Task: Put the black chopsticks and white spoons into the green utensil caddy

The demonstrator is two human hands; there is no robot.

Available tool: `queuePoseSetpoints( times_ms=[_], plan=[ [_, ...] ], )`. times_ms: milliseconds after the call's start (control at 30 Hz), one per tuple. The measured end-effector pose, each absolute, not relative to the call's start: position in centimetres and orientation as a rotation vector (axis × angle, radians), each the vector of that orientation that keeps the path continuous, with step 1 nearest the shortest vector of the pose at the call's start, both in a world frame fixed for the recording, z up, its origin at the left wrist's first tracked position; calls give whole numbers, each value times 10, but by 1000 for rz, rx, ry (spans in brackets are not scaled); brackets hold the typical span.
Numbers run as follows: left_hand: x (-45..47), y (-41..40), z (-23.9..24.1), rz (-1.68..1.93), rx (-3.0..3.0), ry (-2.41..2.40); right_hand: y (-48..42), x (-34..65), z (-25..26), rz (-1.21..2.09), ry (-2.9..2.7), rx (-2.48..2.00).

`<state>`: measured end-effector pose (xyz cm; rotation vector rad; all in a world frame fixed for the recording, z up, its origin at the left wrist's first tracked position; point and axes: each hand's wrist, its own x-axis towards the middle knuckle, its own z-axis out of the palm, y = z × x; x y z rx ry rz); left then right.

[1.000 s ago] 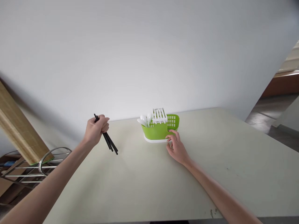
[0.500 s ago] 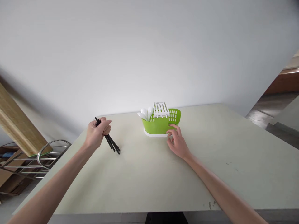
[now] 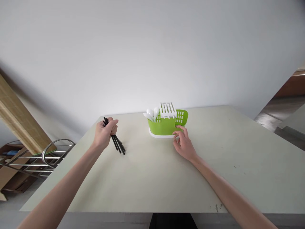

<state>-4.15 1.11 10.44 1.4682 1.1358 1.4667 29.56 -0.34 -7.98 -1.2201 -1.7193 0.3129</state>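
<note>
A bundle of several black chopsticks (image 3: 118,144) is held in my left hand (image 3: 105,132), with the fingers wrapped round its upper part. The lower ends fan out a little and point down toward the table. A green cutlery caddy (image 3: 164,126) with a white base and a white slatted top piece (image 3: 168,110) stands near the back of the table. White spoons (image 3: 150,113) stick up out of its left compartment. My right hand (image 3: 184,144) is at the caddy's lower front right, fingers bent and apart, fingertips at or touching its wall. Nothing shows in that hand.
The pale table (image 3: 147,181) runs back to a plain wall (image 3: 152,54). On the left, a metal rack (image 3: 54,159) and a rolled bamboo mat (image 3: 21,117) stand beside the table. Cardboard (image 3: 14,170) lies below the rack.
The whole view has shifted slightly, moving hands and caddy a little rightward in the picture. The chopsticks' lower ends look somewhat more spread. Both hands keep about the same pose.
</note>
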Motion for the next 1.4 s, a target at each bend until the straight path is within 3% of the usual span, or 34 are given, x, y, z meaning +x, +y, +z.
queuePoseSetpoints(
  times_ms=[433,1400],
  plan=[
    [-40,18,127,1427,1328,1196,-3,297,-80,311,-1728,-1210],
    [-30,-3,57,1402,1473,1179,-5,302,-82,331,-1734,-1230]
  ],
)
